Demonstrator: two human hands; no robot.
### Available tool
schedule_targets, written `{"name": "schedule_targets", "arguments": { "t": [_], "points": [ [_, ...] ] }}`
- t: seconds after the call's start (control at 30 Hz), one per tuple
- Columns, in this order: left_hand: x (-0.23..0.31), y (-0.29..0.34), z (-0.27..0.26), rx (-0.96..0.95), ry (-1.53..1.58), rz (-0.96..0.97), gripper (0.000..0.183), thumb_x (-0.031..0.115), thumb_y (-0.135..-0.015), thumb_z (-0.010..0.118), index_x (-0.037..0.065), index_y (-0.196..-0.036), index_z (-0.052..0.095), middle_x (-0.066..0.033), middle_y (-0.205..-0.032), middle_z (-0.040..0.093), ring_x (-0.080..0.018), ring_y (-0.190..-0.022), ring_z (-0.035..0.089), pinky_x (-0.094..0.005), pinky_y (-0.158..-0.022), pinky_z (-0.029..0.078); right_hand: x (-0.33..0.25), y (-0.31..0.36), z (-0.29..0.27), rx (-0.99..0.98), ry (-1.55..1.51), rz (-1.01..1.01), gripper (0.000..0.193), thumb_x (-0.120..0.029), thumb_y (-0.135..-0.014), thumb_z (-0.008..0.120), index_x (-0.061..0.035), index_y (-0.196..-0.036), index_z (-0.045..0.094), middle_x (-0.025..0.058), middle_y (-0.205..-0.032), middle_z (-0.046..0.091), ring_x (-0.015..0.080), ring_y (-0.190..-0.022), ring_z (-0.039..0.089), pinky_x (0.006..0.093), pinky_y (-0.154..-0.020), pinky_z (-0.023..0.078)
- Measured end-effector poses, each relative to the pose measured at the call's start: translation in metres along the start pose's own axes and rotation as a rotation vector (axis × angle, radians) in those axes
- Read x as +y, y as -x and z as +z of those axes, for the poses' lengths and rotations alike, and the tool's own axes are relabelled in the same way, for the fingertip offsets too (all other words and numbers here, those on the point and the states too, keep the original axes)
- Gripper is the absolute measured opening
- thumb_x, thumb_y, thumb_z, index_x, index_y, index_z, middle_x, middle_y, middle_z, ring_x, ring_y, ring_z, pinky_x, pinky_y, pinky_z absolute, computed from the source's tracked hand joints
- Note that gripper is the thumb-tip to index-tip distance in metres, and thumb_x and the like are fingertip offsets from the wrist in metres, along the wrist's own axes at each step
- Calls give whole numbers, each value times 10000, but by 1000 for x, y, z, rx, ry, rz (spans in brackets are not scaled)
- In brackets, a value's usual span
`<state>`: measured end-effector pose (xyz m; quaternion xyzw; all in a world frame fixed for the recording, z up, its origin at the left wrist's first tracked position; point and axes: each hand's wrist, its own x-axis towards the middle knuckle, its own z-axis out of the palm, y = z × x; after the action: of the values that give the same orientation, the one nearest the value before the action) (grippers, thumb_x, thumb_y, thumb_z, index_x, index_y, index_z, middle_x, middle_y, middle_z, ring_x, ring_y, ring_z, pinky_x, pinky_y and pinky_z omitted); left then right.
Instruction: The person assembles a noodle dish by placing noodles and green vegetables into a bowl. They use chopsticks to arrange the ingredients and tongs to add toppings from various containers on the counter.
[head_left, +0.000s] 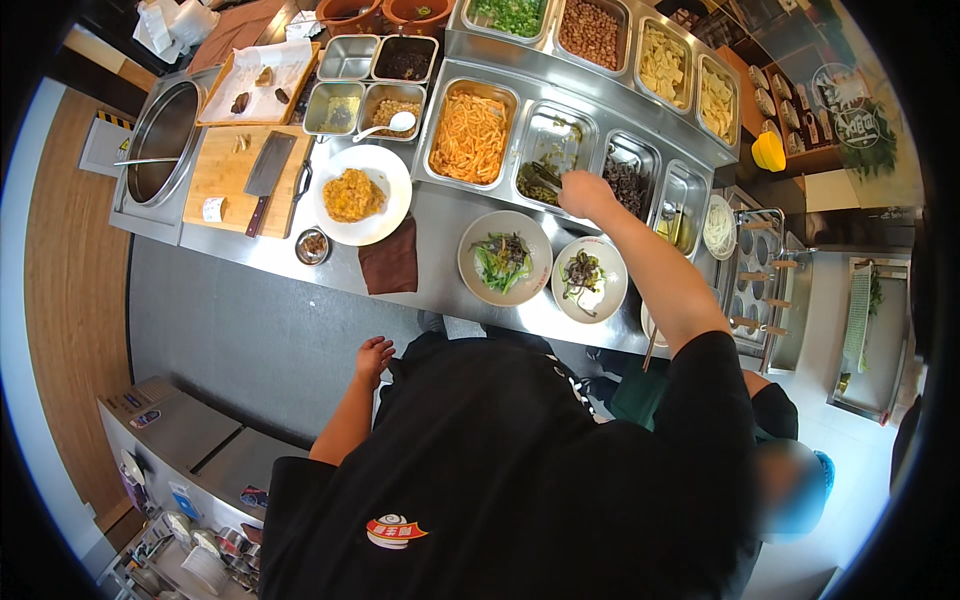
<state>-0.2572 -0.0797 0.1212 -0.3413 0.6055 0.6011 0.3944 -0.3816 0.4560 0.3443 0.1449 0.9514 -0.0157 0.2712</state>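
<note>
My right hand (588, 197) reaches over the counter and is closed around what look like dark tongs (541, 176). Their tips are down in a steel pan (575, 120) with a little dark green pickled vegetable at its near end. Just this side of that hand stand two bowls. The left bowl (468, 268) holds leafy greens with dark shreds on top; the right bowl (612, 300) has dark shreds and green bits over something white. Low by my side, off the counter, hangs my left hand (375, 360), holding nothing, its fingers loosely apart.
To the left are a plate (330, 225) of yellow-orange food, a brown cloth (390, 262), a cleaver (268, 170) on a cutting board (205, 190) and a large pot (165, 125). Ingredient pans (472, 135) line the back. A co-worker in a blue cap (815, 500) stands close at right.
</note>
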Motion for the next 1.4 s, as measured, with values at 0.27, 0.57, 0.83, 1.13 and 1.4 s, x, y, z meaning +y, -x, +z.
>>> {"name": "schedule_targets", "arguments": {
  "t": [0.27,0.57,0.83,1.13,1.4],
  "points": [
    [-13,-18,-24,44,-107,-47,321,104,-856,655,75,-1164,571,-39,-888,658,-141,-763,617,-271,-582,446,-1,49,20,201,-193,-16,243,-187,-865,527,-25,-1015,628,196,-1005,656,381,-939,633,479,-833,505],
    [23,-6,-20,33,-209,-39,372,125,-856,658,64,-1206,547,-22,-865,633,-94,-678,539,-252,-603,452,-21,147,73,357,-497,-147,372,-204,-864,582,-56,-1205,583,219,-1055,641,397,-949,613,467,-826,492],
    [41,-5,-3,-76,-113,16,398,133,-886,613,33,-1257,506,-109,-1124,665,-181,-896,644,-297,-727,502,-40,143,78,442,-645,-95,460,-243,-870,604,0,-1255,539,206,-1072,623,385,-990,605,434,-850,491],
    [38,-16,63,-388,-189,164,347,179,-893,665,26,-1187,563,-71,-1031,668,-163,-894,651,-266,-729,511,-80,59,-10,475,-311,-220,537,-231,-850,607,36,-1299,483,213,-1206,571,362,-992,626,424,-845,525],
    [50,8,128,-459,-235,280,303,176,-927,622,50,-1191,547,-58,-1082,660,-132,-897,621,-272,-759,504,-111,-37,-56,250,4,-198,325,-69,-798,551,39,-1101,591,206,-1149,611,359,-972,653,432,-789,554]
  ]
}}
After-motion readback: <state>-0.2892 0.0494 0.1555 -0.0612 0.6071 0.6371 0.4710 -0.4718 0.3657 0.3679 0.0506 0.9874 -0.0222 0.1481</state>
